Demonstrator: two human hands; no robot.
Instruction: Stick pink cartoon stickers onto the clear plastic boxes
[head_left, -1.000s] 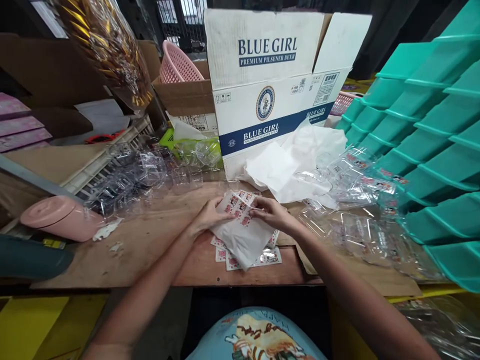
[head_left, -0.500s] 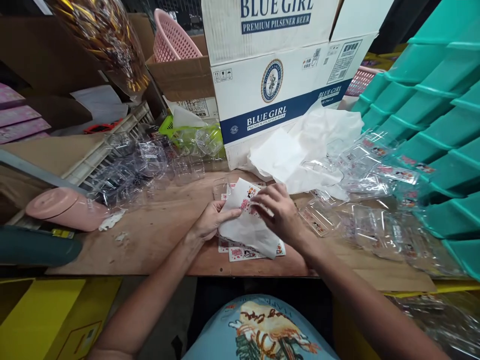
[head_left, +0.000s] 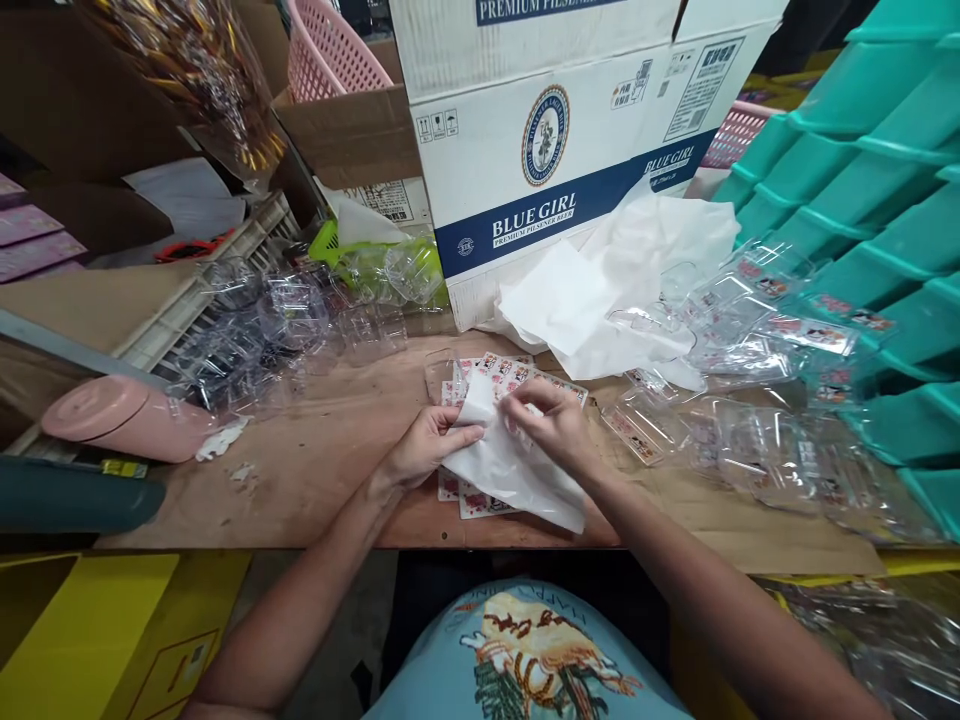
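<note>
Paper, a thin white translucent sheet [head_left: 517, 482], lies slantwise in front of you in the head view, its near corner pointing toward your body. Your left hand [head_left: 420, 447] is closed on the sheet's left edge, thumb laid flat on top and the other fingers tucked around and under it. Your right hand [head_left: 553, 425] hovers over the upper part of the sheet, fingers curled and the tips of thumb and forefinger brought together; you cannot tell from here whether a small piece sits between them.

Beneath the sheet, flat white sticker sheets with rows of small red and black prints [head_left: 486, 503] show past its near and far edges, resting on the brown wooden tabletop [head_left: 322, 480]. Just beyond your left fingers is a small clear plastic piece [head_left: 441, 375].

To your right, near your forearm, lies a clear plastic container with a printed strip [head_left: 634, 432], and past it spread more clear plastic containers [head_left: 765, 460]. Beyond your hands, loose crumpled white paper [head_left: 652, 245] lies before a white and blue BLUE GIRL cardboard carton [head_left: 480, 170]. Stacked teal plastic bins [head_left: 892, 265] rise at far right. On your left sit a heap of clear plastic shells [head_left: 247, 340] and a pink cylindrical bottle [head_left: 127, 418] on its side.
</note>
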